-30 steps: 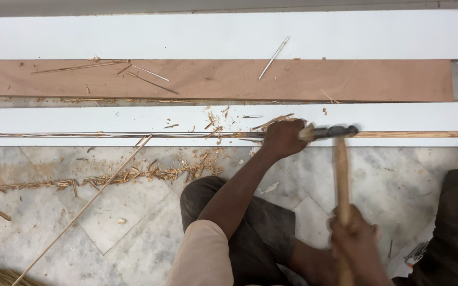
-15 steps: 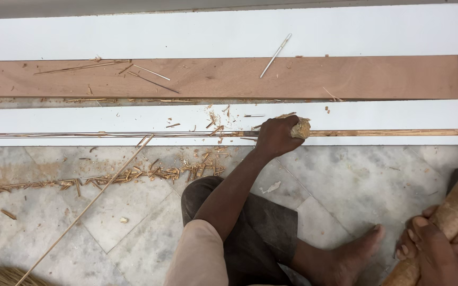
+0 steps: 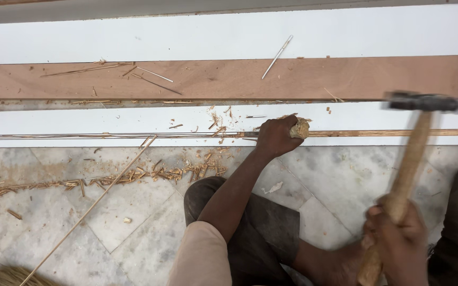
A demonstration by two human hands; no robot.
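Observation:
My left hand [image 3: 275, 136] is closed around a wooden-handled chisel [image 3: 300, 128] whose tip lies along a thin wooden strip [image 3: 398, 132] on the edge of a white board [image 3: 80, 124]. My right hand [image 3: 398, 235] grips the wooden handle of a hammer [image 3: 422, 103], its dark metal head raised to the right of the chisel, blurred by motion. Part of the strip left of the chisel is split away from the board. My bent knee [image 3: 208, 193] and foot [image 3: 324, 262] rest on the floor below.
A brown plywood plank [image 3: 229, 79] and another white board [image 3: 186, 37] lie beyond. Wood splinters [image 3: 133, 177] litter the marble floor [image 3: 80, 228]. A long thin stick [image 3: 91, 206] runs diagonally. A metal nail or rod [image 3: 276, 56] lies on the far boards.
The hammer struck the chisel a second ago, then swung back to the lower right, and is now coming up again on the right. My left hand has stayed on the chisel.

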